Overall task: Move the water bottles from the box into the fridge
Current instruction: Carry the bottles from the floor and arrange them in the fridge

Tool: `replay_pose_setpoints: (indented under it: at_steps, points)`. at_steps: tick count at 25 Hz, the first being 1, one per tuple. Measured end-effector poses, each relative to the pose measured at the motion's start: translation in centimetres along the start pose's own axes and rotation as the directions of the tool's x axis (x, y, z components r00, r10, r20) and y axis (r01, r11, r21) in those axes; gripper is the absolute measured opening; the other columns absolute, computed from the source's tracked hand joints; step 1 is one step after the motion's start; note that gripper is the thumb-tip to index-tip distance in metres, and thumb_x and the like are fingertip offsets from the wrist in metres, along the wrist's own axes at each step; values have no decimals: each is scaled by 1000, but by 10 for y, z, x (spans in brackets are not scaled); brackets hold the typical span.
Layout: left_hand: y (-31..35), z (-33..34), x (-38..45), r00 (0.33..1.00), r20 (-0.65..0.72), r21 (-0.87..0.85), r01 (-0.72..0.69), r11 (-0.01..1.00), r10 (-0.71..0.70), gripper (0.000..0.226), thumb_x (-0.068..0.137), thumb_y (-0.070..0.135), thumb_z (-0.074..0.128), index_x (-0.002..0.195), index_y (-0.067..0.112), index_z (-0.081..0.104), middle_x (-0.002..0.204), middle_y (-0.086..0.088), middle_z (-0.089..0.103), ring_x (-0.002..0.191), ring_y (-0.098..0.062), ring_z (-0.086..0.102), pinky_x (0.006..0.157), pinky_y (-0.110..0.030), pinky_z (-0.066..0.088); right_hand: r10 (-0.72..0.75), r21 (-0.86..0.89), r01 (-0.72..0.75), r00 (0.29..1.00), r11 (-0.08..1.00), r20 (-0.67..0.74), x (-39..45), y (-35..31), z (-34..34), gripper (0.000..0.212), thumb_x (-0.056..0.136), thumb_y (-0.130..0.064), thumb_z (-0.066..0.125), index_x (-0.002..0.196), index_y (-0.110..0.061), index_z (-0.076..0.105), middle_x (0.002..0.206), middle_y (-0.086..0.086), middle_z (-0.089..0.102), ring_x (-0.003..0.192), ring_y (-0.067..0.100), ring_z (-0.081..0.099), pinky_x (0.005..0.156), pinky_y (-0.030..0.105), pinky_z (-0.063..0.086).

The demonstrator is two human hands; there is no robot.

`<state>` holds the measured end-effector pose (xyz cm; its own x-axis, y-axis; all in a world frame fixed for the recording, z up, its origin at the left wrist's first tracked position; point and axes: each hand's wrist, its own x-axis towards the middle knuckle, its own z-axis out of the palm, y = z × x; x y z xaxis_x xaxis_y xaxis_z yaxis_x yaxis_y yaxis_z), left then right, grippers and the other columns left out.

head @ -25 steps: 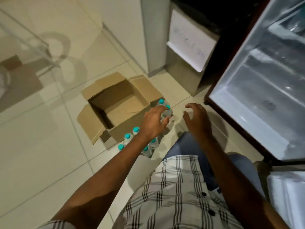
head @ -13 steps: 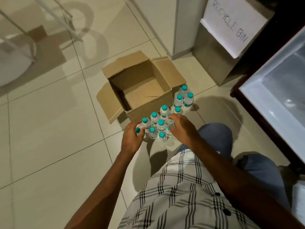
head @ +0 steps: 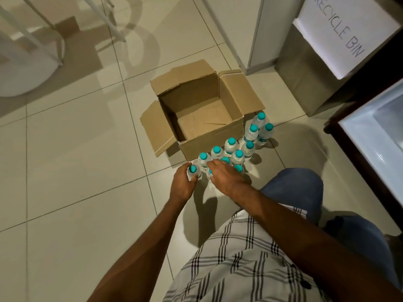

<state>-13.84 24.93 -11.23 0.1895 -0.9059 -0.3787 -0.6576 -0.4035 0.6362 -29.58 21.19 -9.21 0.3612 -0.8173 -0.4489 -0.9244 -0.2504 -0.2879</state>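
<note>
Since a second ago both hands have been brought down to the water bottles [head: 231, 150] standing beside the emptied box [head: 200, 110] (none yet in the fridge [head: 370, 136]): one bottle [head: 193, 172] is gripped by the left hand [head: 182, 184], while the right hand [head: 226, 177] is laid with loosely curled fingers over neighbouring caps.

Bare forearms, no sleeves reaching the wrists, no watch or ring visible on the left hand [head: 182, 184] or the right hand [head: 226, 178]. White short-sleeved shirt [head: 239, 264] crossed by a plaid of thin black and grey lines, with small dark buttons down its right side. Blue denim trousers [head: 292, 188] over the knees, near the right edge.
</note>
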Motion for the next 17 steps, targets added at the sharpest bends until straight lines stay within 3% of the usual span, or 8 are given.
replay_pose_setpoints:
  at_steps: [3, 6, 10, 13, 17]
  points:
    - [-2, 2, 3, 1000, 17, -35, 9, 999, -9, 47, 97, 30, 63, 140, 17, 49, 143, -4, 55, 125, -22, 54, 105, -34, 44, 40, -131, -29, 996, 991, 84, 10, -3, 5, 67, 88, -11, 75, 146, -18, 41, 144, 10, 49, 128, 28, 53, 100, 39, 53]
    - [-2, 2, 8, 1000, 17, -75, 23, 997, -21, 43, 98, 27, 61, 138, 15, 52, 141, -5, 57, 123, -22, 55, 98, -25, 42, 72, -204, -40, 986, 978, 150, 18, -4, 7, 74, 82, -8, 80, 145, -17, 41, 143, 12, 50, 126, 29, 56, 99, 40, 54]
    - [-2, 2, 11, 999, -1, -116, 43, 992, -44, 37, 98, 24, 62, 133, 12, 56, 136, -5, 60, 118, -22, 57, 95, -22, 44, 80, -256, -28, 978, 966, 194, 24, -3, 7, 84, 75, -9, 85, 147, -16, 41, 145, 12, 47, 130, 31, 53, 103, 42, 51]
    - [0, 2, 13, 999, -8, -149, 43, 988, -45, 27, 96, 23, 65, 120, 11, 60, 123, -5, 66, 106, -18, 60, 79, -12, 45, 72, -310, -6, 977, 951, 202, 26, -3, 6, 82, 75, -11, 86, 145, -16, 43, 142, 12, 50, 127, 30, 55, 103, 42, 52]
    - [0, 0, 13, 998, 4, -159, 63, 985, -63, 21, 96, 19, 66, 115, 12, 60, 119, -3, 67, 104, -16, 60, 76, -10, 43, 78, -299, -1, 967, 954, 244, 30, -3, 1, 83, 74, -10, 87, 144, -16, 43, 143, 12, 50, 128, 31, 55, 104, 44, 50]
